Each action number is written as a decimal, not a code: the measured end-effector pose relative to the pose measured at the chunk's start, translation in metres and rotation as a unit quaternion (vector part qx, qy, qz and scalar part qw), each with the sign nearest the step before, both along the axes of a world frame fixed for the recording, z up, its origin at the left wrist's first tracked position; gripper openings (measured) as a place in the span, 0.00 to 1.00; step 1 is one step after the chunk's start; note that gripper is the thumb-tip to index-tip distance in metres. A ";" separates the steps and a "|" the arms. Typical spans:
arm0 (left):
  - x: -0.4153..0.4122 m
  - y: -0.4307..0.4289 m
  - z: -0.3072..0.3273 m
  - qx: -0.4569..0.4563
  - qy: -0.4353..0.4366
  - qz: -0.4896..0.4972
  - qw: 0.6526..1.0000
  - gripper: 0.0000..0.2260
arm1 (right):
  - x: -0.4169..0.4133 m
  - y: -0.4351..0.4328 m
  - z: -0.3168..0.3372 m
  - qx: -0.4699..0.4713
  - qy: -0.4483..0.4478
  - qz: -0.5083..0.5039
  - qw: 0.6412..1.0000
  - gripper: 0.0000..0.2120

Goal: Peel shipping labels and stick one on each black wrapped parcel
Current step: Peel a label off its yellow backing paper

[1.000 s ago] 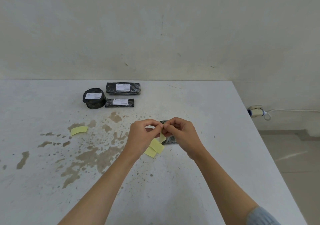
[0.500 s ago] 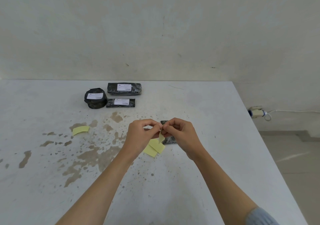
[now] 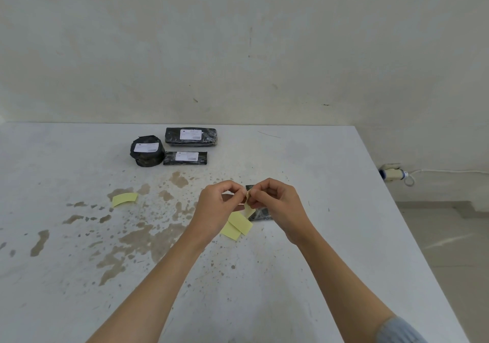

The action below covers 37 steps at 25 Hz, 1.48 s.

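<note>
Two hands up over the counter (image 3: 330, 250), fingertips meeting in the middle: my left hand (image 3: 221, 205) and my right hand (image 3: 275, 201) both pinch closed on a small label (image 3: 248, 197), its yellow backing strip (image 3: 248, 211) hanging down between them. Just under my hands, two loose yellow backing pieces (image 3: 236, 226) lie overlapped on the counter, touching. Right behind them, partly hidden by my right hand, sits a black wrapped parcel (image 3: 260, 214); can't tell if it has a label on it. Off to the left, well apart, one more curved yellow backing piece (image 3: 125, 199) lies among brown stains (image 3: 148, 239). Farther back, three black parcels grouped close together, each with a white label on top: a round parcel (image 3: 146, 154), a slim flat parcel (image 3: 185, 158) just beside it on the right, and a longer parcel (image 3: 191, 136) behind those. Far right, past the counter edge, a white plug adapter (image 3: 393, 175) with cord by the wall (image 3: 238, 51).
</note>
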State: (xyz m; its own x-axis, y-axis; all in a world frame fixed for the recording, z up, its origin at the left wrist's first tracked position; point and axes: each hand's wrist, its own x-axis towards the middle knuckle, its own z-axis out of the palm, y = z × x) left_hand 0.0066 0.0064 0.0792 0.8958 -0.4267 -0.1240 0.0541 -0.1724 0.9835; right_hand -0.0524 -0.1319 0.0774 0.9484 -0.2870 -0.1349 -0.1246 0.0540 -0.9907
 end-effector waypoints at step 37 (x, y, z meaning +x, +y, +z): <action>0.102 0.122 -0.048 0.098 -0.016 0.216 0.971 0.05 | 0.087 0.101 -0.082 -0.156 0.285 -0.068 0.943 0.06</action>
State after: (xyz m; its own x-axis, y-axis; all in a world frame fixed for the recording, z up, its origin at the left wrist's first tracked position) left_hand 0.1090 0.1288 0.0315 0.9908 0.0178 -0.1343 0.1328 -0.3240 0.9367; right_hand 0.0347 -0.0314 -0.0050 0.6992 -0.5100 -0.5010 -0.6546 -0.1750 -0.7355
